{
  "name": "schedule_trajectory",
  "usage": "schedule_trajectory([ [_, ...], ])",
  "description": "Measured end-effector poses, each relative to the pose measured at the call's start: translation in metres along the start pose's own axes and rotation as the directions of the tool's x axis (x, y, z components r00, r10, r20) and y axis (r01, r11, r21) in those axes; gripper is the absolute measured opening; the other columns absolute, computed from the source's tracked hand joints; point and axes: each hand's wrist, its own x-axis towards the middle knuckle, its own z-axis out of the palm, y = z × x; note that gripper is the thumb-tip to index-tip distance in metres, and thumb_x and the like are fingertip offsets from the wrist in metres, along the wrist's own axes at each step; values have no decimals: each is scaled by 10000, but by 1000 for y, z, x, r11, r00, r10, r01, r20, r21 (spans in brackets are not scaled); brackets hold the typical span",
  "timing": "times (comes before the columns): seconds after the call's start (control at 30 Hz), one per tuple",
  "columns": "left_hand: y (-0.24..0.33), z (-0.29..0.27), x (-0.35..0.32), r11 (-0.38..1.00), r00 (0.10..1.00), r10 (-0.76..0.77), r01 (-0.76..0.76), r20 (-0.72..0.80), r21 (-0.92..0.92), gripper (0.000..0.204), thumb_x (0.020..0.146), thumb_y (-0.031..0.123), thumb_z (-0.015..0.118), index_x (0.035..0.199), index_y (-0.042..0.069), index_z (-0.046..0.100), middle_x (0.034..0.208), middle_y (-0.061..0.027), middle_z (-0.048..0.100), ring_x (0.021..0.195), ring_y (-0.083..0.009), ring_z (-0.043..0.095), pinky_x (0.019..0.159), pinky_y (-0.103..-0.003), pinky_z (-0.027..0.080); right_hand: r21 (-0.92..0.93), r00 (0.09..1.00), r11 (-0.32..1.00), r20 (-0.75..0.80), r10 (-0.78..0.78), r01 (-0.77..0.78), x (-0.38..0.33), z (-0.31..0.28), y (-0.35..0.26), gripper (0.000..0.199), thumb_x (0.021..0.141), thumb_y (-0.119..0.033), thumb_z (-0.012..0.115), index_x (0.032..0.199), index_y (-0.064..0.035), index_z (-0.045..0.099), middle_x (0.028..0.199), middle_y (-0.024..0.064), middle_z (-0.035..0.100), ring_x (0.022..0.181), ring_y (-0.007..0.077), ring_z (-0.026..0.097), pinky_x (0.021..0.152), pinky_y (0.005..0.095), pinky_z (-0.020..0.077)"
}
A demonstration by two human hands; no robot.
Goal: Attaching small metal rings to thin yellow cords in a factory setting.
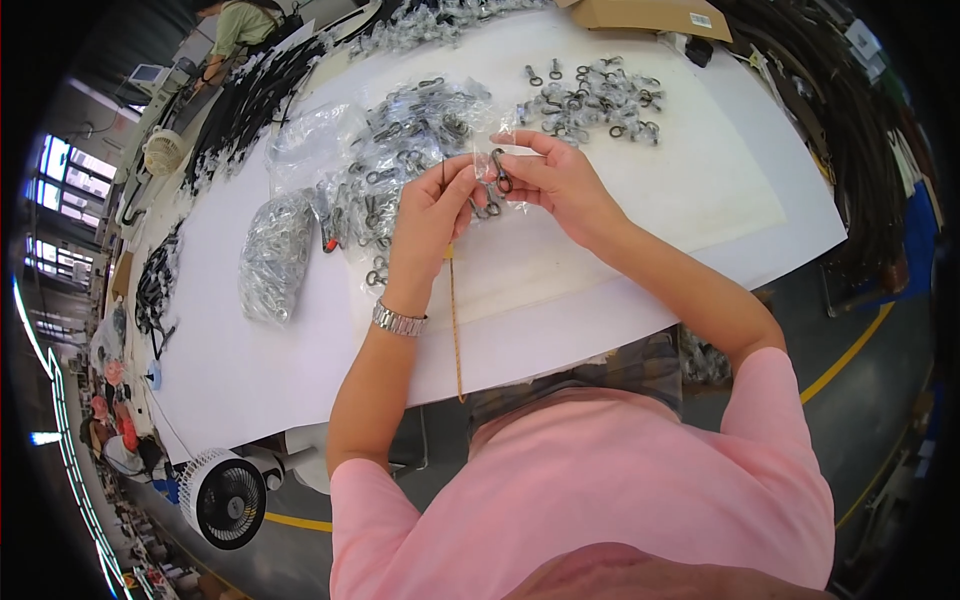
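Note:
Above the white table, my two hands meet with their fingertips almost touching. Between the thumb and fingers of my right hand [562,190] is a dark metal snap hook [503,178]. Clear plastic wrap [482,165] shows around the hook, and the fingertips of my left hand [437,208] pinch at it. Just beyond and beneath my hands lies a heap of similar hooks in clear plastic [415,125]. A second cluster of wrapped hooks [595,95] is spread farther right. From below my left hand, a thin orange-yellow cord [456,330] runs toward the table's near edge.
Left of my forearm lies a stuffed clear plastic bag [275,258], with a red-tipped tool [331,243] beside it. Black straps [235,125] line the far left edge. A cardboard box [650,17] sits at the back. A fan [225,498] stands below the near left edge. Another person [240,28] is at far left.

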Motion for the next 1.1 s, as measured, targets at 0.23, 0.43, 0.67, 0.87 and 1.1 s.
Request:
schedule_trajectory([
  [0.23, -2, -8, 3, 995, 994, -47, 55, 101, -85, 186, 999, 181, 697, 1063, 7, 704, 756, 27, 617, 540, -2, 404, 468, -181, 257, -59, 980, 983, 93, 178, -173, 0, -1, 2, 434, 1008, -184, 672, 1367, 31, 555, 1051, 78, 721, 899, 120, 674, 840, 280, 580],
  [0.43, -7, 1, -2, 997, 998, -9, 5, -61, -78, 170, 979, 169, 729, 996, 6, 685, 757, 8, 639, 551, -3, 410, 472, -187, 256, -454, 979, 891, 170, 114, -25, 1, -2, -1, 251, 1028, -197, 638, 1155, 13, 691, 925, 69, 738, 798, 104, 673, 761, 252, 574],
  [0.67, 2, 4, -6, 996, 996, 84, -86, -42, -34, 127, 979, 136, 720, 1006, 17, 685, 770, 4, 651, 573, -2, 447, 477, -186, 272, -279, 853, 914, 354, 384, -296, 8, -16, -28, 248, 1049, -229, 623, 1104, -6, 717, 908, 51, 741, 744, 88, 668, 706, 240, 565],
  [0.87, 8, -1, -5, 993, 990, 110, -106, 91, -46, 94, 987, 102, 676, 1025, 21, 703, 761, 0, 667, 589, -15, 483, 493, -183, 298, 11, 720, 823, 492, 490, -568, 11, -27, -13, 237, 1039, -226, 651, 1122, -14, 717, 899, 10, 724, 720, 59, 636, 682, 222, 547],
  [1.1, -8, -35, 7, 837, 993, 25, 41, 113, -546, 152, 1012, 123, 605, 1038, 10, 703, 706, 24, 560, 552, -26, 412, 490, -186, 286, -270, 899, 921, 261, 351, -281, 5, -10, -25, 242, 1001, -256, 699, 1042, -25, 758, 809, -36, 687, 687, 48, 586, 643, 205, 481],
])
